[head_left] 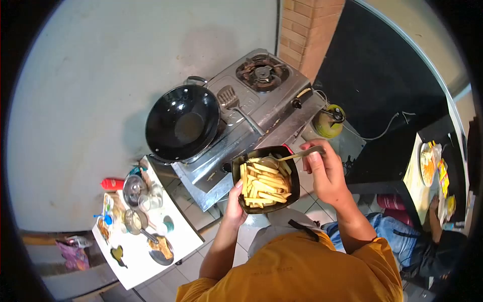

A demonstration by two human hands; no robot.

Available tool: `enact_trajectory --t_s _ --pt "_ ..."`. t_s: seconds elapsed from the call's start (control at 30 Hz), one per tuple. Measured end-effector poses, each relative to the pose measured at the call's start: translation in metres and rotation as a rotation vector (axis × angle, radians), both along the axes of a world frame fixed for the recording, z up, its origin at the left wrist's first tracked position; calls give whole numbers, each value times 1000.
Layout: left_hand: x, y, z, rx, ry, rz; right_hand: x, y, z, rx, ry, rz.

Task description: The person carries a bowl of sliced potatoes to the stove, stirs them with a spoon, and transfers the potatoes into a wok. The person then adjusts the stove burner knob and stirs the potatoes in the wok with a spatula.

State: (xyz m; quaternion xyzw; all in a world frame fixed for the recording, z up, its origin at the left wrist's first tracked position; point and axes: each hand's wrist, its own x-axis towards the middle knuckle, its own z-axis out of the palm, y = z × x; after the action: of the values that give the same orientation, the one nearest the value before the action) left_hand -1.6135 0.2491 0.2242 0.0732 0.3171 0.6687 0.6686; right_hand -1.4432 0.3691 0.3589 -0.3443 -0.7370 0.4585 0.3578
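Black square bowl [295, 189], well filled w/ potato sticks [266, 183], is held up in front of the person's mustard shirt [302, 269], near the front edge of the gas stove [236, 146]. L hand [235, 204] is clamped on the bowl's near-L side: thumb up by the rim, other fingers hidden, so can't tell how they're spread. R hand [326, 171] has thumb & fingers together on the handle of a metal spoon [288, 157]; spoon's other end is in among the sticks, far side.

Handling, going by looks: bowl prob. light & stiff, material unclear. Load adds moderate wt., so a palm or fingers under the base shd. beat a rim-only pinch, which cd. let it tip. Sticks have a slight sheen, poss. damp or oily → slippery; any wet on the rim wd. make it slick too. They look firm-ish but thin, may snap if pressed hard. Spoon: stiff, light; best held mid-handle, clear of food. Best bowl hold: L side or corner, thumb at rim, fingers spread below.

Wok [183, 121] & slotted turner [229, 98] are on the stove, apart from the bowl.
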Motion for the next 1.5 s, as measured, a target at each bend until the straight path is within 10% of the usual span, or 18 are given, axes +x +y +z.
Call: enact_trajectory --t_s 0.73,1.07,1.5 --pt "-83 -29 50 -14 123 79 -91 -17 6 98 158 34" --pt "-93 -81 40 38 100 16 -86 -84 -5 552 311 -39" --pt "-73 -68 42 84 83 -10 -67 -79 2 652 -46 -29"
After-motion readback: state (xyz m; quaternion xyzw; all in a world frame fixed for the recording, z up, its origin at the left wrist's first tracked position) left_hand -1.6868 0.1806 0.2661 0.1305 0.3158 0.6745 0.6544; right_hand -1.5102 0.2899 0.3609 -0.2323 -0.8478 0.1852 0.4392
